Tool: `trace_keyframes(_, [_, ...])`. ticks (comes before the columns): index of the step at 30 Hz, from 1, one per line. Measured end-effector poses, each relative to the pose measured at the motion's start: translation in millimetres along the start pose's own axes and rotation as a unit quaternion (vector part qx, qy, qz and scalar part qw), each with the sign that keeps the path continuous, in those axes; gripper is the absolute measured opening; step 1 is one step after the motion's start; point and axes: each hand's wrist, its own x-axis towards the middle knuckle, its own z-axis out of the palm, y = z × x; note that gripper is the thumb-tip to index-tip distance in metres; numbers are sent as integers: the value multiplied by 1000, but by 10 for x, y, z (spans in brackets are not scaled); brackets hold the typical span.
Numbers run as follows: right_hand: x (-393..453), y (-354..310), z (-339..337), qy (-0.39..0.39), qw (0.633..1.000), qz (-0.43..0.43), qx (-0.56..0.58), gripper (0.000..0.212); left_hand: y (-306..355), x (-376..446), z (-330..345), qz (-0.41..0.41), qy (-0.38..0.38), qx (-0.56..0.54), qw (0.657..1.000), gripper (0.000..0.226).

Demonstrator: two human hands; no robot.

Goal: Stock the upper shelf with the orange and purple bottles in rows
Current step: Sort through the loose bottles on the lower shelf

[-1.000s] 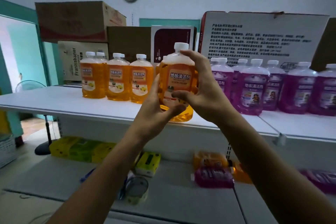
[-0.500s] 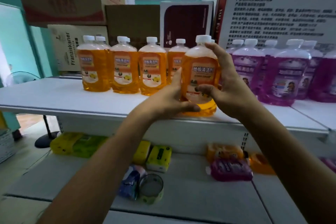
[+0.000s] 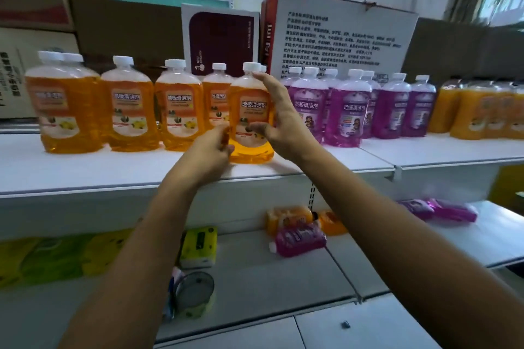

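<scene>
Both hands are up at the upper shelf (image 3: 425, 154) now, working 1 orange bottle (image 3: 251, 119) that stands upright on the white shelf board, near its front edge. The right hand (image 3: 279, 119) has its grip clamped on the bottle's right side: fingers reach up to the shoulder just under the white cap, thumb presses across the lower label. The left hand (image 3: 211, 147) pinches the bottle low on its left side, fingertips curled against the base of the label.

To the left of it stands the orange row (image 3: 130, 110), upright and shoulder to shoulder, labels facing out, with more orange bottles tucked behind. To the right, just beside the right hand, stands the purple row (image 3: 351, 110), also upright, at least 2 deep. Farther right sits a cluster of darker orange containers (image 3: 479, 110), blurred.

Behind the bottles, cardboard boxes (image 3: 337, 34) lean along the wall. On the lower shelf (image 3: 269, 286) lie a purple bottle on its side (image 3: 299, 238), orange packs, yellow tissue packets (image 3: 198, 245) and a round tin (image 3: 194, 296).
</scene>
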Motion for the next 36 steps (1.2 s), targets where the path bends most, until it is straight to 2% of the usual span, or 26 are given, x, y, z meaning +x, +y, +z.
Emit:
trace_keyframes(7, [360,246,262,10,998,56,-17,89,-10,8,-26,-32,76,39,996,34])
trace_keyframes(11, [528,365,464,20,997,70,-15,89,-45,55,41,-29,62,90,994,30])
trace_keyframes(15, [629,426,575,22,997,74,-23,88,-40,50,27,-29,60,95,993,30])
trace_keyframes(19, [656,469,570,13,997,70,-27,89,-6,75,55,-32,56,97,993,29])
trace_keyframes(23, [619,438,536,3,996,76,-46,90,36,81,144,-22,28,147,989,25])
trace_keyframes(26, [486,383,550,3,996,73,-59,83,31,53,142,-15,44,150,988,23])
trace_keyframes(27, [440,364,556,-4,994,75,-77,85,25,51,139,-15,49,147,988,23])
trace_keyframes(29, [399,318,545,-42,991,107,-70,105,17,58,129,-18,49,142,989,22])
trace_keyframes(31, [407,228,502,-52,982,144,-110,114,13,70,124,-18,51,137,989,20])
trace_keyframes(33, [328,66,424,-51,981,163,-92,107,14,39,118,1,71,134,988,18])
trace_keyframes(36, [-155,-188,241,-44,990,128,-43,80,8,-58,134,75,137,140,978,22])
